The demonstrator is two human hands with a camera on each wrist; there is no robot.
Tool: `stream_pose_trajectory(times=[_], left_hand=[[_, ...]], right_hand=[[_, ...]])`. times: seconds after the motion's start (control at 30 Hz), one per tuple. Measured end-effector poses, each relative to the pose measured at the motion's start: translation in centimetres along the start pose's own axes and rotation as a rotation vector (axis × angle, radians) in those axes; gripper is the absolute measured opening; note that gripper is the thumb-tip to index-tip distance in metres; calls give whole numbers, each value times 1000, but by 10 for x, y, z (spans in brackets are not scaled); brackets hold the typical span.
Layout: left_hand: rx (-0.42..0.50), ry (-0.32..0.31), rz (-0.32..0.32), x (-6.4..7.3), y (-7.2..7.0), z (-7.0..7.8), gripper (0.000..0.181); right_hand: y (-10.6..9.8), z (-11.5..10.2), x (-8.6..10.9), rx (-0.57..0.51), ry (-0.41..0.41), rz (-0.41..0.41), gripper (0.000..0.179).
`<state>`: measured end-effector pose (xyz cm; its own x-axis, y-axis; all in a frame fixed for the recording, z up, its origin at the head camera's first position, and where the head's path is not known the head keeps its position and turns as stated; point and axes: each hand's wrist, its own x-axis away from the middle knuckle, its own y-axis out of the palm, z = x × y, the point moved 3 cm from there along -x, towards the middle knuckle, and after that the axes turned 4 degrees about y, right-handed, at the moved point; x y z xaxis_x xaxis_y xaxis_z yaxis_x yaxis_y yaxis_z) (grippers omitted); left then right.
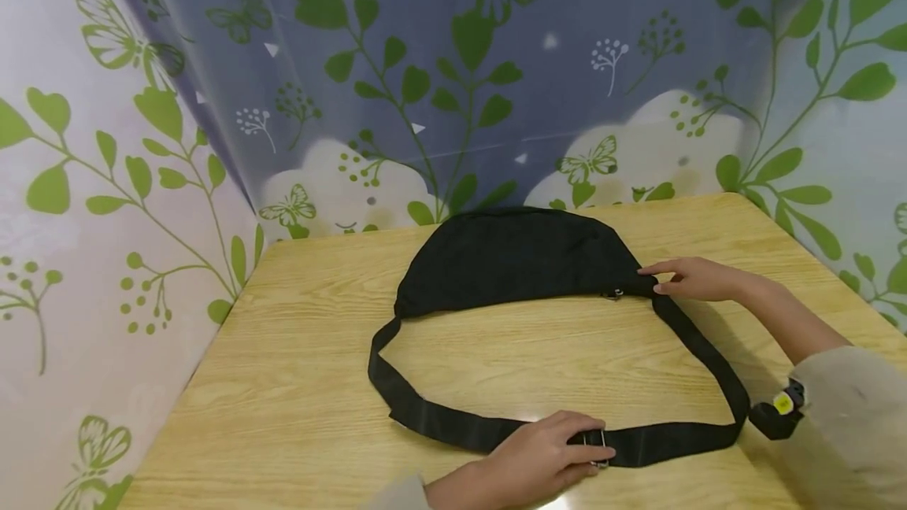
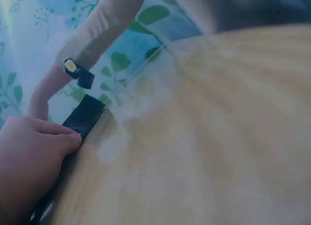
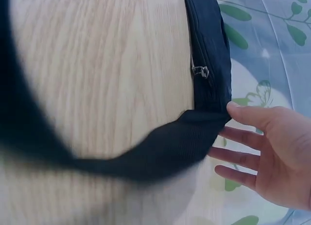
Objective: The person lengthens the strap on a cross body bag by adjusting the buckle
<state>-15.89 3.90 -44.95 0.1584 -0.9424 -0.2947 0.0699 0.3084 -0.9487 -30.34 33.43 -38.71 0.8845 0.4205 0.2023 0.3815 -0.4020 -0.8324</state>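
A black waist bag (image 1: 524, 262) lies flat on the wooden table, its strap (image 1: 468, 425) looped toward the near side. At the near stretch of the loop, my left hand (image 1: 534, 455) pinches the strap beside a metal buckle (image 1: 602, 447); the left wrist view shows thumb and fingers on the black strap (image 2: 86, 115). My right hand (image 1: 697, 278) holds the bag's right end, where the strap joins. In the right wrist view its thumb lies on the corner and the other fingers reach behind. A zipper pull (image 3: 200, 71) hangs close to that corner.
The light wooden table (image 1: 283, 384) meets patterned cloth walls (image 1: 383, 101) at the back and both sides. The bag's top edge lies close to the back wall. A black strap-like band with a yellow tag (image 1: 782, 402) sits at the right sleeve.
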Motion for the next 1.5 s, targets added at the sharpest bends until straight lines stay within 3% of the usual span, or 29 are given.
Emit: stream_pose_trajectory(times=[0.13,0.23,0.33,0.4,0.5,0.57,0.63,0.7,0.77,0.87,0.97,1.03,1.3,1.5], left_hand=[[10,13,4,6,-5,7,33],[88,-53,-45,7,-13,5,38],[129,-137,-36,9,-33,-4,42],[118,-198,23,13,-54,-16,42],[48,-277,176,27,-90,-48,36],[11,-361,235,44,-113,-77,34],[-12,-452,253,65,-130,-112,32],[-27,-528,222,89,-138,-144,31],[-67,-568,141,111,-137,-173,33],[-155,-552,-6,135,-126,-201,40],[-217,-506,-136,149,-111,-213,48],[-223,-506,-185,154,-104,-216,51],[-182,-607,-217,155,-98,-216,50],[-187,-610,-213,154,-99,-215,50]], right_hand=[[1,3,0,-8,24,15,50],[3,1,-1,20,16,53,50],[4,-13,-2,78,-21,114,49],[6,-30,-2,122,-70,162,46],[15,-65,-3,162,-183,219,41],[29,-91,-3,178,-285,225,38],[48,-115,-2,168,-388,190,37],[70,-135,2,140,-470,106,39],[93,-151,6,98,-534,-6,44],[123,-167,11,46,-615,-161,52],[144,-178,11,44,-701,-245,58],[153,-182,11,72,-744,-274,58],[167,-190,20,174,-819,-357,52],[172,-196,27,195,-874,-342,51]])
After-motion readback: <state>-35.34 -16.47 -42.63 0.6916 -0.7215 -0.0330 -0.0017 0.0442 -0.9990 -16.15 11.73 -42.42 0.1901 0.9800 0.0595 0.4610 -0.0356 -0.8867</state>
